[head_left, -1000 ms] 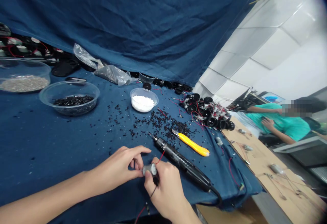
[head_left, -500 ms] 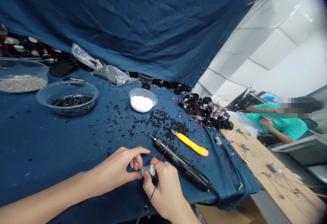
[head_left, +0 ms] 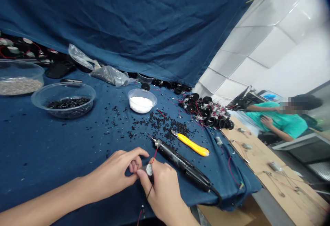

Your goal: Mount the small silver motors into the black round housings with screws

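Note:
A small grey cylindrical motor point(head_left: 149, 169) with a red and a black wire sits between my two hands near the table's front edge. My right hand point(head_left: 165, 184) grips it between thumb and fingers, its white end turned to the right. My left hand point(head_left: 117, 167) closes on the motor's left end, thumb below and fingers curled, the forefinger reaching over. That end is largely hidden by the fingers. Just beyond my right hand lies a black electric screwdriver point(head_left: 183, 164), its bit pointing up and left. A yellow utility knife point(head_left: 192, 144) rests behind it, blade exposed.
Small black parts point(head_left: 165, 124) are scattered mid-table. Behind them stand a tub of white pieces point(head_left: 141, 105), a bowl of black parts point(head_left: 68, 104) and a tub of greyish pieces point(head_left: 20, 85). Wired black assemblies point(head_left: 206, 110) pile up at right. A person point(head_left: 281, 119) sits beyond.
The motor has shifted slightly left and is turned a little in my fingers, with its red wire now standing more upright. Both hands keep their hold; the view has moved slightly.

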### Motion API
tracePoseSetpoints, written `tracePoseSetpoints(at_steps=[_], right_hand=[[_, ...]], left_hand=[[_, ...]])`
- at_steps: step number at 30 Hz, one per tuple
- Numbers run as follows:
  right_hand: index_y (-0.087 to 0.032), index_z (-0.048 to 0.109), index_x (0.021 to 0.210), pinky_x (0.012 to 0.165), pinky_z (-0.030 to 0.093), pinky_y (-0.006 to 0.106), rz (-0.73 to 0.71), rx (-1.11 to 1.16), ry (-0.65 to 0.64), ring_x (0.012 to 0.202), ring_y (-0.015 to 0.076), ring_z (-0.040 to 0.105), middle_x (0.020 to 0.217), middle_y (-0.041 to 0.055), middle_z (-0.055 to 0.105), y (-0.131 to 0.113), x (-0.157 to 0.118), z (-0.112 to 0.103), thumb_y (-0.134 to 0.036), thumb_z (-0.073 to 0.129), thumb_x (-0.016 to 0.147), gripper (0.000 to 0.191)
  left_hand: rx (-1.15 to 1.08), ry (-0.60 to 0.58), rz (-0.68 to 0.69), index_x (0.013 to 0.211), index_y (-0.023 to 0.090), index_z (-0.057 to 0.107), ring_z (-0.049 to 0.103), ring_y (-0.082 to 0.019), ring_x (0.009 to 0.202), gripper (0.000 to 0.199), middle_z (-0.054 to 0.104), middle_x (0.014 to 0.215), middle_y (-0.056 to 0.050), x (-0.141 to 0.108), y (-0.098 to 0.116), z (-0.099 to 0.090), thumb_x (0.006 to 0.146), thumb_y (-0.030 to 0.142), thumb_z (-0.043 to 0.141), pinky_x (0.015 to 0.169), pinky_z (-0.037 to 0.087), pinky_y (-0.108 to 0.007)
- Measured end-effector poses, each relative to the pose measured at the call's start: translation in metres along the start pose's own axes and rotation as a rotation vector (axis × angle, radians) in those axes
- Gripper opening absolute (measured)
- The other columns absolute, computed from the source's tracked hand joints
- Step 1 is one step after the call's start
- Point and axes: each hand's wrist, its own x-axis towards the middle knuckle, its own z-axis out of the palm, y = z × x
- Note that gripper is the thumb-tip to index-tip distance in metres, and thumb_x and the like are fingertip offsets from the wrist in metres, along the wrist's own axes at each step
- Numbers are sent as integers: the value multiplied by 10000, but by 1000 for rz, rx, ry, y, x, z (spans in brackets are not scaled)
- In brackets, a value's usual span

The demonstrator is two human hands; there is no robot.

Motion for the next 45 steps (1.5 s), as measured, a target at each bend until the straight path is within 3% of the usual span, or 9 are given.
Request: tracePoseSetpoints(at_steps=[4,10,20,27,35,45], right_hand=[[-179,585,881,590,288,261,4,-27,-1,626,188,609,731,39,657,-1,1,2,-383,392,987,300],[-189,570,838,551,270,262,31,-11,22,589,182,602,708,34,648,0,0,5,-388,399,975,296],[-184,564,846,512,238,287,42,-96,37,550,220,632,644,45,643,1,0,10,-420,350,980,345],[-207,530,803,490,191,313,31,-145,71,501,238,636,605,33,637,0,1,17,-356,440,923,211],[-212,527,797,478,166,313,43,-78,4,500,223,638,609,18,648,0,4,14,-372,525,894,187],[-219,508,790,466,157,298,21,-35,16,471,205,605,596,1,626,-2,7,17,-423,486,918,242]], left_hand=[[-18,0,-15,1143,241,569,643,-111,772,431,687,843,62,3,2,-2,754,63,525,741,458,-197],[57,-28,-51,1159,261,582,633,-141,786,364,716,880,64,6,-2,-4,809,163,571,755,428,-243],[30,-14,-169,1056,230,655,616,-160,736,325,733,773,56,8,4,-2,743,167,592,748,405,-262],[-62,12,-226,898,202,676,607,-156,696,245,727,684,55,10,1,-1,678,145,586,714,410,-260],[-110,-8,-246,835,194,652,608,-132,635,204,674,628,63,12,3,-3,667,124,559,649,430,-223],[-232,-13,-272,777,172,644,581,-117,608,169,655,622,51,10,-8,-1,646,87,579,587,422,-204]])
